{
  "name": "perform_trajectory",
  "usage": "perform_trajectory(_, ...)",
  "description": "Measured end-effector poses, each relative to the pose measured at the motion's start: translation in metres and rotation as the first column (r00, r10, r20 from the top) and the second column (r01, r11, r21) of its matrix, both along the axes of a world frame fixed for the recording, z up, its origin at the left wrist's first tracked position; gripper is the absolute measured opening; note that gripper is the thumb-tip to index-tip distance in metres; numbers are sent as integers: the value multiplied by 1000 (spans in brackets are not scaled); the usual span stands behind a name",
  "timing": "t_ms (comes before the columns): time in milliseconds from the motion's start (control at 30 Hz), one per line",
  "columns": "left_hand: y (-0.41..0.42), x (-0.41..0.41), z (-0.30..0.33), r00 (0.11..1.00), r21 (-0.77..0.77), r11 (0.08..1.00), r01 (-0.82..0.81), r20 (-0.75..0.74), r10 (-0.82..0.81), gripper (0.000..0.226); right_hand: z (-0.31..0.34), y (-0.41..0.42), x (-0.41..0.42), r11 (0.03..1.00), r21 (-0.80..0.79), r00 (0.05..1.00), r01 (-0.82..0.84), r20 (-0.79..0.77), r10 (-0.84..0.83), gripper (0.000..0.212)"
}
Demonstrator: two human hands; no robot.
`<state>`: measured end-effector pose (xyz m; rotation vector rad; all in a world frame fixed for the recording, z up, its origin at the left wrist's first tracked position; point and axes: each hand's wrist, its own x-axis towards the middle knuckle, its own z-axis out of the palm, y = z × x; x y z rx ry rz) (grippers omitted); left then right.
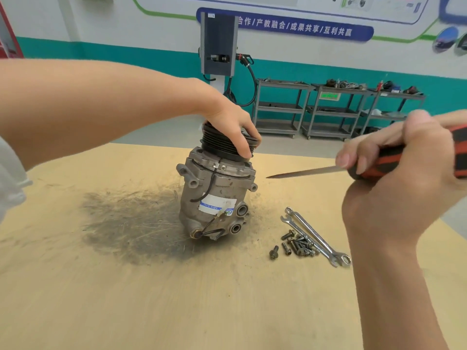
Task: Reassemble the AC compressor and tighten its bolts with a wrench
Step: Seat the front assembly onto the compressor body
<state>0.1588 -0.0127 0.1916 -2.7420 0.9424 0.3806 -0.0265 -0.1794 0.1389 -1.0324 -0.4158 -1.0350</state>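
Note:
A grey AC compressor [214,195] stands on end, slightly tilted, on the wooden table [177,299]. Its black ribbed pulley [219,144] points up. My left hand [230,127] grips the pulley from above, fingers curled over its right side. My right hand [394,173] holds a screwdriver [308,171] by its red and black handle, to the right of the compressor. The blade points left, its tip a short way from the housing and not touching it. Two wrenches [316,236] lie crossed on the table to the right, with several loose bolts [295,245] beside them.
A dark greasy smear [131,218] covers the table left of and under the compressor. Behind the table stand metal shelving carts [328,109] and a wall-mounted grey unit [218,44] with hoses.

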Motion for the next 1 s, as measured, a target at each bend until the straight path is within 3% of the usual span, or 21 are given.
perform_trajectory(67, 0, 1, 1, 1000, 8, 1000, 1, -12, -1, 68, 1, -20, -4, 997, -60, 997, 55, -43, -58, 23)
perform_trajectory(167, -1, 2, 0, 1000, -4, 1000, -3, -19, 3, 57, -5, -57, 4, 920, -372, 940, 125, -251, -230, 30)
perform_trajectory(267, -1, 0, -1, 1000, -3, 1000, -9, 5, 9, 55, -30, -88, 41, 736, -667, 679, -115, -593, -432, 38)
perform_trajectory(333, 0, -4, 0, 1000, 1, 1000, -5, 15, 5, 56, -59, -104, 70, 595, -748, 509, -294, -650, -565, 37)
perform_trajectory(533, 9, -16, -1, 999, -6, 1000, 18, 50, -17, 63, -135, -129, 123, 309, -788, 290, -533, -513, -808, 36)
perform_trajectory(633, 14, -22, -3, 995, -5, 1000, 31, 97, -30, 64, -155, -131, 134, 76, -818, 300, -571, -294, -908, 34)
perform_trajectory(800, 20, -36, -8, 979, 6, 996, 84, 187, -83, 66, -152, -118, 137, -92, -789, 323, -608, -139, -936, 36)
perform_trajectory(867, 20, -42, -8, 974, -3, 996, 86, 211, -83, 66, -126, -104, 137, -62, -821, 366, -567, -184, -912, 46)
perform_trajectory(933, 20, -47, -9, 972, -3, 998, 69, 223, -67, 70, -84, -85, 132, 154, -875, 531, -460, -410, -741, 58)
perform_trajectory(1000, 20, -52, -10, 968, -20, 1000, 19, 249, -14, 85, -33, -55, 114, 377, -785, 704, -491, -613, -358, 71)
